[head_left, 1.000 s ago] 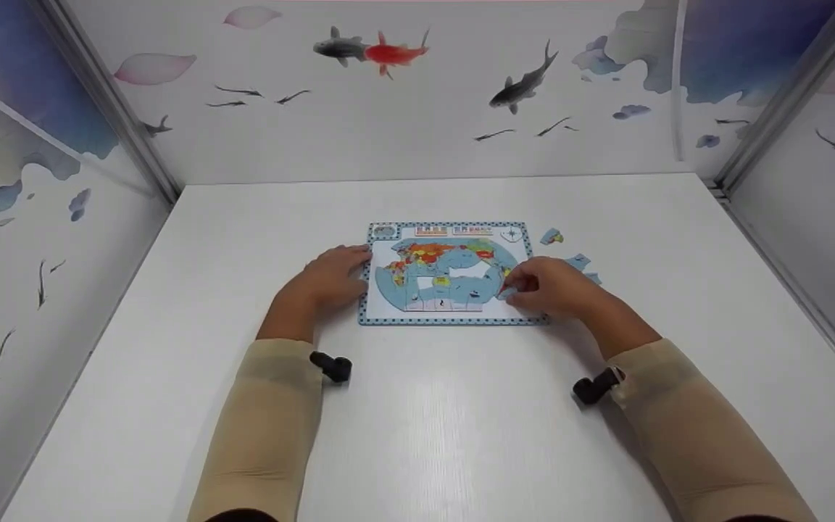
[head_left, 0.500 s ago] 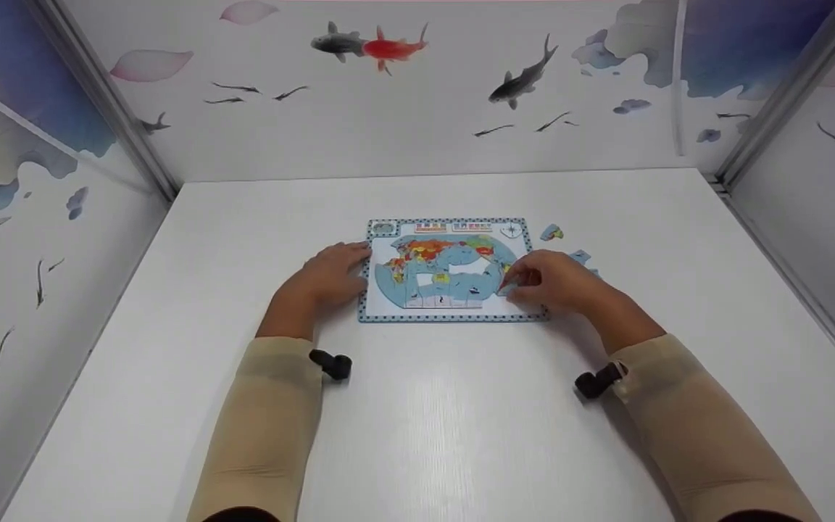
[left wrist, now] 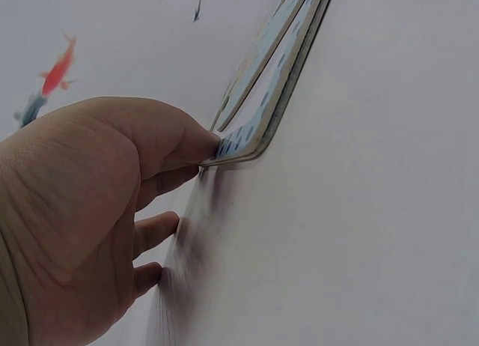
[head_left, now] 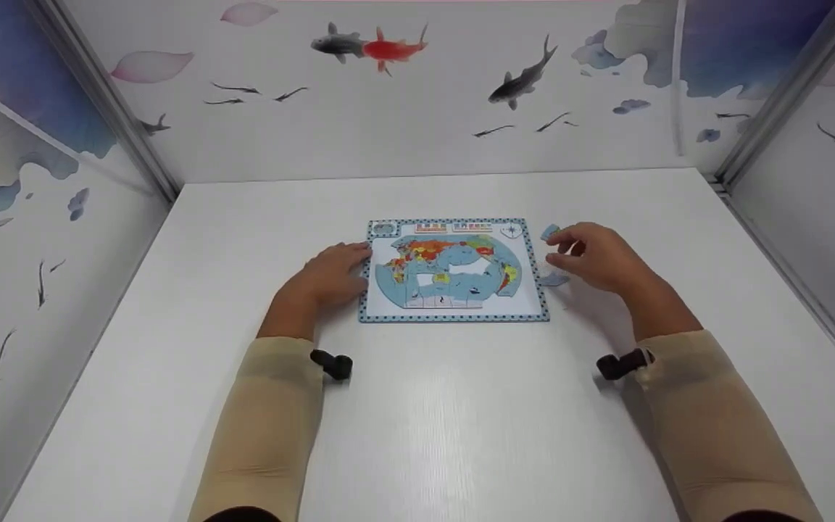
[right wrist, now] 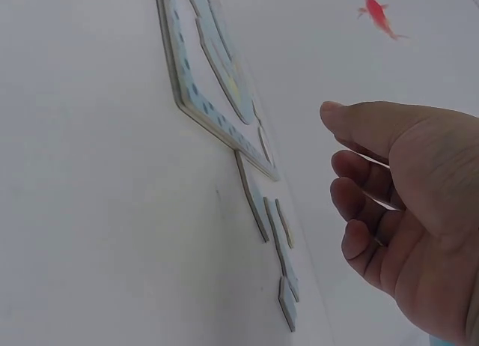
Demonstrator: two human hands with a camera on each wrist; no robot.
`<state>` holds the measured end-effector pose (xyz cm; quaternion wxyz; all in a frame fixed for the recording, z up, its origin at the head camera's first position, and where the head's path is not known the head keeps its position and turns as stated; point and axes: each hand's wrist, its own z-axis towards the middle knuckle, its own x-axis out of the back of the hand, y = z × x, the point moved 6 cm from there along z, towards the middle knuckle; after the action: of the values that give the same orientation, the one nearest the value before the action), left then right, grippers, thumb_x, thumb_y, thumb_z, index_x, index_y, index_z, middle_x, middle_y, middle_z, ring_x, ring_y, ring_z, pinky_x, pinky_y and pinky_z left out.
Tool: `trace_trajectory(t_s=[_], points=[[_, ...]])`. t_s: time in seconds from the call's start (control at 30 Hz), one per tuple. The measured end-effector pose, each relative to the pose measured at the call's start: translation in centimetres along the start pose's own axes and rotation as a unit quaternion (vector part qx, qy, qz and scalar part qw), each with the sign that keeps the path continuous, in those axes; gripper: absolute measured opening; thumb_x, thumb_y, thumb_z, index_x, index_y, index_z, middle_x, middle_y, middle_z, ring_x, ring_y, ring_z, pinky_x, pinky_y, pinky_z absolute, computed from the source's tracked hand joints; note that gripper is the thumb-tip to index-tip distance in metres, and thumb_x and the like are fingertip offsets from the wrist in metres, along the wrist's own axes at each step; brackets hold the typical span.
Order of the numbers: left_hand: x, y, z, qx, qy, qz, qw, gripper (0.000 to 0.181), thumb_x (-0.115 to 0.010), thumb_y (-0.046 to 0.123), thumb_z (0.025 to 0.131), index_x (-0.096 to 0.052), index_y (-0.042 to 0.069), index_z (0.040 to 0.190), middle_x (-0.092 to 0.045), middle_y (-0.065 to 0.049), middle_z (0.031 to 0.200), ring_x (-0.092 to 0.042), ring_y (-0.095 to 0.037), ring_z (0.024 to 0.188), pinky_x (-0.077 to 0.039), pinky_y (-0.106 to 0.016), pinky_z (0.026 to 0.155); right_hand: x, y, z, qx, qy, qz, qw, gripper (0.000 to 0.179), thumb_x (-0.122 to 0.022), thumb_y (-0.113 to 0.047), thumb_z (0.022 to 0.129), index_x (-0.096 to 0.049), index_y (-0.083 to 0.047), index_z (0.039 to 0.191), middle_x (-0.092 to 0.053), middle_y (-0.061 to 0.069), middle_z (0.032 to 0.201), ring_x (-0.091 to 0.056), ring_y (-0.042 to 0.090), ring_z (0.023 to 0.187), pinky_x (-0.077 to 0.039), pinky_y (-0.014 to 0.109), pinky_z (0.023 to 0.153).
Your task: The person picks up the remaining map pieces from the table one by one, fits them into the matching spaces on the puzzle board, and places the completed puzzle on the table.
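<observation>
A world map jigsaw puzzle [head_left: 454, 313] lies flat on the table, its board bordered in dotted blue. White gaps show in the middle of the map. My left hand [head_left: 330, 277] rests at the board's left edge, and the left wrist view has the thumb touching the board's corner. To the right of the board, my right hand [head_left: 591, 254] hovers with thumb and index finger apart, holding nothing. Near its fingertips is a blue puzzle piece [head_left: 549, 232], partly covered. Another blue piece [head_left: 554, 280] lies against the board's right edge. Several loose pieces [right wrist: 281, 241] appear in the right wrist view.
The white table [head_left: 417, 413] is bounded by a back wall [head_left: 417, 138] printed with fish. Side panels [head_left: 40, 290] stand at left and right. A black wrist camera [head_left: 332, 365] sits on the left sleeve, and another camera [head_left: 622, 364] on the right.
My right hand has let go of a puzzle piece at the map's right side, where it now lies, and moved right and away from me toward the loose pieces. My left hand stays put.
</observation>
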<state>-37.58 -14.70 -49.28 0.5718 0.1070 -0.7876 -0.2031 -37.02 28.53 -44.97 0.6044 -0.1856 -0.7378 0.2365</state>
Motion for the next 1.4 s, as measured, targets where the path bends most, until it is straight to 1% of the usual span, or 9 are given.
trace_trajectory(t_s=[0.1,0.17,0.43,0.6,0.77,1.0,1.13,1.23,1.4], points=[[-0.1,-0.1,0.0,0.004,-0.004,-0.005,1.0000,0.070,-0.059,0.034,0.101,-0.036,0.037,0.167,-0.026,0.013,0.179,-0.010,-0.026,0.171,-0.012,-0.060,0.138,0.8,0.7,-0.2,-0.014,0.005,0.007,0.9999,0.043,-0.074,-0.035,0.102,-0.068,-0.020,0.142,-0.062,0.010,0.129,-0.055,0.030,0.115,-0.059,0.030,0.080],[-0.1,-0.1,0.0,0.006,-0.005,-0.008,0.9999,0.070,-0.059,0.034,0.101,-0.036,0.038,0.167,-0.025,0.013,0.179,-0.010,-0.026,0.171,-0.011,-0.059,0.138,1.2,1.0,-0.2,-0.020,0.007,0.011,0.9997,0.043,-0.073,-0.035,0.102,-0.068,-0.020,0.142,-0.061,0.010,0.131,-0.055,0.030,0.116,-0.059,0.031,0.081],[0.0,0.1,-0.1,0.005,-0.002,-0.004,1.0000,0.069,-0.059,0.035,0.102,-0.036,0.037,0.167,-0.025,0.012,0.179,-0.010,-0.026,0.171,-0.011,-0.060,0.138,2.4,2.9,0.0,-0.020,0.045,0.008,0.9987,0.044,-0.068,-0.033,0.105,-0.063,-0.016,0.146,-0.061,0.014,0.142,-0.055,0.034,0.123,-0.055,0.043,0.096],[0.0,0.1,-0.2,0.005,0.000,0.002,1.0000,0.069,-0.059,0.035,0.102,-0.036,0.037,0.168,-0.026,0.012,0.179,-0.012,-0.026,0.171,-0.013,-0.059,0.138,2.4,4.0,0.2,-0.024,0.053,0.010,0.9983,0.044,-0.066,-0.030,0.106,-0.063,-0.014,0.146,-0.060,0.016,0.144,-0.055,0.036,0.125,-0.054,0.048,0.101],[0.0,0.0,0.0,0.009,0.002,0.000,1.0000,0.070,-0.059,0.033,0.101,-0.037,0.036,0.167,-0.026,0.012,0.179,-0.012,-0.025,0.171,-0.013,-0.058,0.138,2.0,4.8,0.6,-0.035,0.043,0.012,0.9984,0.047,-0.067,-0.032,0.105,-0.061,-0.014,0.148,-0.059,0.017,0.147,-0.055,0.036,0.126,-0.053,0.048,0.101],[-0.1,-0.1,0.1,0.010,-0.008,0.001,0.9999,0.071,-0.057,0.033,0.101,-0.036,0.037,0.168,-0.025,0.012,0.180,-0.009,-0.026,0.171,-0.010,-0.059,0.138,1.7,5.5,0.9,-0.055,0.028,0.010,0.9980,0.051,-0.066,-0.037,0.105,-0.059,-0.015,0.151,-0.057,0.016,0.151,-0.055,0.037,0.129,-0.055,0.050,0.102],[-0.1,0.0,0.1,0.010,-0.009,0.000,0.9999,0.070,-0.057,0.033,0.101,-0.035,0.036,0.168,-0.024,0.011,0.180,-0.009,-0.026,0.171,-0.010,-0.059,0.138,1.4,6.1,1.1,-0.067,0.018,0.016,0.9975,0.054,-0.066,-0.039,0.105,-0.056,-0.016,0.153,-0.055,0.017,0.153,-0.056,0.037,0.130,-0.057,0.048,0.102],[0.0,0.0,0.0,0.007,-0.008,0.002,0.9999,0.071,-0.057,0.033,0.101,-0.035,0.035,0.168,-0.025,0.011,0.180,-0.009,-0.026,0.171,-0.011,-0.058,0.138,1.1,6.4,1.2,-0.071,0.008,0.019,0.9973,0.052,-0.064,-0.035,0.106,-0.056,-0.015,0.154,-0.055,0.017,0.153,-0.055,0.038,0.132,-0.057,0.048,0.103],[0.0,0.1,-0.1,0.004,-0.004,0.000,1.0000,0.071,-0.058,0.033,0.101,-0.035,0.035,0.168,-0.025,0.011,0.179,-0.010,-0.025,0.171,-0.012,-0.058,0.138,0.7,6.7,1.4,-0.067,-0.004,0.015,0.9976,0.051,-0.063,-0.028,0.106,-0.055,-0.011,0.154,-0.055,0.019,0.152,-0.054,0.039,0.134,-0.053,0.054,0.111]])
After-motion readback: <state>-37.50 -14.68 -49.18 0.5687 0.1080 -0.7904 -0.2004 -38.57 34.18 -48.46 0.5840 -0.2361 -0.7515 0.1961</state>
